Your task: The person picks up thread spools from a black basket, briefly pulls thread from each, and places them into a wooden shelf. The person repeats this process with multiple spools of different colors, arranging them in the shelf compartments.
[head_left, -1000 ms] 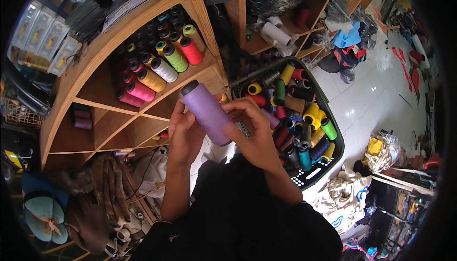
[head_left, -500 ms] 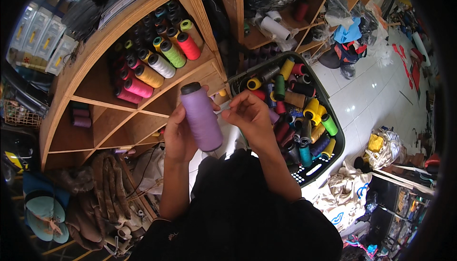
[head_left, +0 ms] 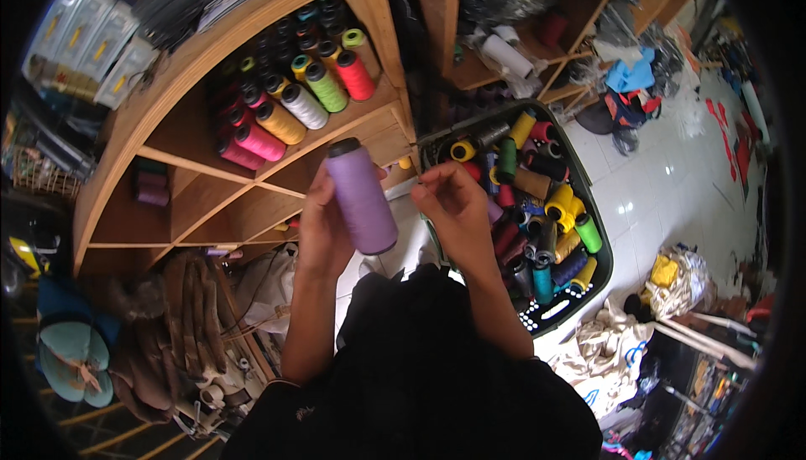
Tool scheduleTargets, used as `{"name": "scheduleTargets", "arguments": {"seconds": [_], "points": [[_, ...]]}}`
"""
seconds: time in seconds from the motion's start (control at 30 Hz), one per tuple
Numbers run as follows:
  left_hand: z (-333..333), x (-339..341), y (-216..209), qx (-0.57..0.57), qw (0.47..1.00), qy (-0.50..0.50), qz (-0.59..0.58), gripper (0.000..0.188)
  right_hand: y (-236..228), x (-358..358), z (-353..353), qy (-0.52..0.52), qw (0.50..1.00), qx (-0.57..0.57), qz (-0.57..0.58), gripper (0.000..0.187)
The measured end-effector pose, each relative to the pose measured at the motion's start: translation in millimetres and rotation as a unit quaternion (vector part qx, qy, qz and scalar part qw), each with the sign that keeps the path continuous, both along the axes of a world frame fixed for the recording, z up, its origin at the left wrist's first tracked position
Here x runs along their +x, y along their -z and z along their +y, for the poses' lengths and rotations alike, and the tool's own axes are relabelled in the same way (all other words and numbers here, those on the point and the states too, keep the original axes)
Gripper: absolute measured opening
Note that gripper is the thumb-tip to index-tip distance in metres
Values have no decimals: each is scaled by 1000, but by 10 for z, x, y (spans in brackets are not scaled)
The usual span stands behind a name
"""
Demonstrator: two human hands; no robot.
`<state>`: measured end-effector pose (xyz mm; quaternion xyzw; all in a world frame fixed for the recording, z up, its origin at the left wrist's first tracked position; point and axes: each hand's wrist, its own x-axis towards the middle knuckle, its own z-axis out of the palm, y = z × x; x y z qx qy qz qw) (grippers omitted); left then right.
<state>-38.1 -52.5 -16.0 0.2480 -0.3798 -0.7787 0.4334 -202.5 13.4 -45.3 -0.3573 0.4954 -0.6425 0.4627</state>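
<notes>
My left hand [head_left: 323, 229] is wrapped round a tall spool of purple thread [head_left: 363, 200], which has a dark top and leans slightly. Just right of the spool, apart from it, my right hand [head_left: 453, 208] is closed in a pinch with thumb and forefinger together. Whatever lies between those fingertips is too fine to make out. Beyond my right hand stands a dark plastic basket [head_left: 598, 271] heaped with thread spools in many colours, among them a bright green spool [head_left: 588, 233] and a dark green spool [head_left: 506, 160].
A wooden shelf [head_left: 180, 70] at the left holds rows of spools, with a red spool [head_left: 355, 75] at the end of one row. Cloth bags [head_left: 609, 347] lie on the tiled floor [head_left: 630, 200] at the right. Brown fabric [head_left: 189, 317] hangs at the lower left.
My right hand has moved a little to the right, away from the purple spool. The spool stays in my left hand. The view has shifted slightly.
</notes>
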Motion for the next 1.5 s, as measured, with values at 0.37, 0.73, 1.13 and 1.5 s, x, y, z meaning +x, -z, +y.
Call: {"name": "scheduleTargets", "arguments": {"seconds": [0.37,0.73,1.13,1.5], "points": [[187,289,207,-144,970,-122,-151,50,-22,511,-97,-105,974,-31,196,59],[442,1322,291,-86,935,-214,-269,53,106,1385,-341,-244,927,-79,274,60],[-506,2543,333,-128,822,-460,-311,49,107,2936,-1000,-334,920,-98,179,78],[-2338,2879,730,-339,798,-388,-313,46,417,3764,-2474,-86,971,-132,181,94]]}}
